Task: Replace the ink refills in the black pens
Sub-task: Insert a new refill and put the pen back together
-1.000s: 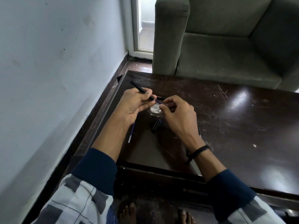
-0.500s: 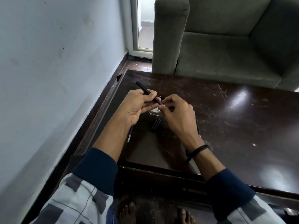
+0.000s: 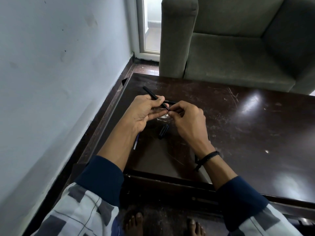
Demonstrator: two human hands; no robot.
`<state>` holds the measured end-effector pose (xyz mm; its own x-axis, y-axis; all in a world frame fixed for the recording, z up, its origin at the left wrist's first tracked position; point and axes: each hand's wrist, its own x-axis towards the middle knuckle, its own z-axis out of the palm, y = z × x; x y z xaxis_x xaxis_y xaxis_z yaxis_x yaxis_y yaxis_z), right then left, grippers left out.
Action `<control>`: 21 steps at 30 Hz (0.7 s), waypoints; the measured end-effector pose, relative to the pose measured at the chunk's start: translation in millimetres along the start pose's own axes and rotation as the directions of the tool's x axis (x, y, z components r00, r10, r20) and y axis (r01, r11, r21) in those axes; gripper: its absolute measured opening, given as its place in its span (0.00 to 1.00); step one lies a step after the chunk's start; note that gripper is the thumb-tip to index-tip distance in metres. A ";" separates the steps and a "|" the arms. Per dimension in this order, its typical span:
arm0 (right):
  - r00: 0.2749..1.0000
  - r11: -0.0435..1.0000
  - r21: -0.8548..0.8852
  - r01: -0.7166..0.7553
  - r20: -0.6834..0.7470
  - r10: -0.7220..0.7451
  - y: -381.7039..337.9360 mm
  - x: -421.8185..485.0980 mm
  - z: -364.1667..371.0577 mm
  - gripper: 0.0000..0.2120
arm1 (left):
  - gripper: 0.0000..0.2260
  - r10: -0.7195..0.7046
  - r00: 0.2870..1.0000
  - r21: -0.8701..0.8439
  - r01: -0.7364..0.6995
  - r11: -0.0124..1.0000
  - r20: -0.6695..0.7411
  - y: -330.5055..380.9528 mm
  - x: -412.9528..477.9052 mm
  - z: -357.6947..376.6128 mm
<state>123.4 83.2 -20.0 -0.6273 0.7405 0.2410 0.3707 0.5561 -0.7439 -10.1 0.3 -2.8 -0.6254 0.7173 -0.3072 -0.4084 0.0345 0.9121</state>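
Your left hand (image 3: pixel 144 113) grips the slim black pen barrel (image 3: pixel 152 95), slanted up-left, your right hand (image 3: pixel 189 120) pinching its near end, while a thin blue refill (image 3: pixel 136 143) lies flat beneath your left wrist.

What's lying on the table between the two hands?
A short dark pen part lies on the table between the left hand and right hand, seen in the head view.

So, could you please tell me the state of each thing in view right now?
black pen, off the table, tilted, held in both hands
left hand, grips the pen's barrel
right hand, pinches the pen's near end
loose refill, lying on the table, partly hidden
dark pen piece, lying loose on the table
second pen, on the table beyond the hands, mostly hidden
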 end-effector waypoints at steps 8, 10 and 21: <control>1.000 0.999 0.038 0.029 -0.008 -0.029 -0.5 -0.7 0.6 0.02 | 0.06 -0.011 1.000 -0.001 0.011 1.000 0.010 2.6 -2.7 -1.4; 1.000 0.999 0.050 0.010 0.000 -0.010 -0.3 0.2 -0.7 0.03 | 0.05 -0.011 1.000 0.021 0.011 1.000 0.020 1.9 -2.8 -0.8; 0.989 0.987 0.066 -0.146 -0.016 0.147 10.7 17.3 -25.8 0.04 | 0.02 0.035 0.998 0.028 -0.033 0.999 -0.059 3.4 0.1 -4.0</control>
<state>134.2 111.7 -7.7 -0.5547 0.8203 0.1393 0.4120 0.4163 -0.8106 -14.2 -2.3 -0.8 -0.6774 0.6759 -0.2905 -0.3684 0.0301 0.9292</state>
